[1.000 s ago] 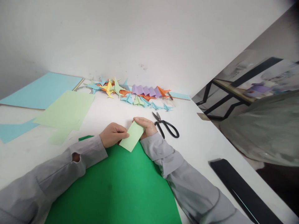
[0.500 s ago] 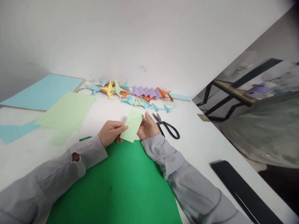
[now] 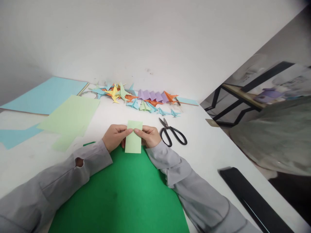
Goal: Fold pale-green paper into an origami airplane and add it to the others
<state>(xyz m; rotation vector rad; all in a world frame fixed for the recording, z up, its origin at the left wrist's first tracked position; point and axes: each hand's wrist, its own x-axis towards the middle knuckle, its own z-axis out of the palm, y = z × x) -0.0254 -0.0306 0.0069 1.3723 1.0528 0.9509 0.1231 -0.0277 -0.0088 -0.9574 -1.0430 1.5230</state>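
Note:
A small rectangle of light green paper (image 3: 133, 144) is held upright over the far edge of a green mat (image 3: 119, 194). My left hand (image 3: 115, 137) pinches it from the left, thumb on the near face. From the right, my right hand (image 3: 150, 136) grips it the same way, and the two thumb tips nearly meet near the paper's upper middle. The fingers behind the paper are mostly hidden. Black-handled scissors (image 3: 173, 131) lie just right of my right hand, blades partly apart and pointing away.
Folded paper shapes (image 3: 121, 93) and a purple pleated strip (image 3: 152, 96) line the wall. Larger green paper (image 3: 70, 115) and blue sheets (image 3: 46, 95) lie at left. A long black object (image 3: 252, 197) rests at right, near the white table's edge.
My right hand has closed from an open pose onto the paper's right side. The paper has turned from a slant to nearly straight and come slightly nearer. My left hand stays on it.

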